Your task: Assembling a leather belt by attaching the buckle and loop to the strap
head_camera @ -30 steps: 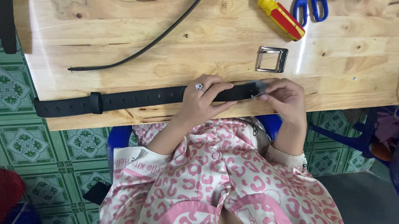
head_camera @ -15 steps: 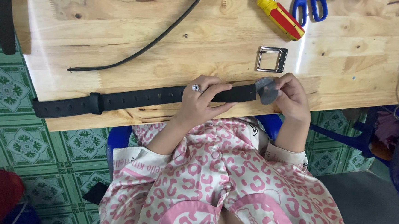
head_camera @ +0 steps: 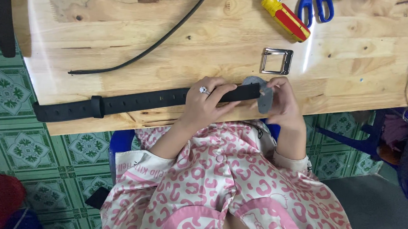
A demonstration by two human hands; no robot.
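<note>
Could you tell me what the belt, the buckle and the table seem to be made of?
Belt: probably leather or a synthetic, matte black, with a row of punched holes. Buckle: metal, shiny silver, a bright rectangular frame. Table: wood, light and glossy, with grain, knots and a glare streak.

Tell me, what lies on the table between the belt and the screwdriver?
A square metal buckle lies on the bare wood between the black belt and the screwdriver, touching neither, as the head view shows.
</note>
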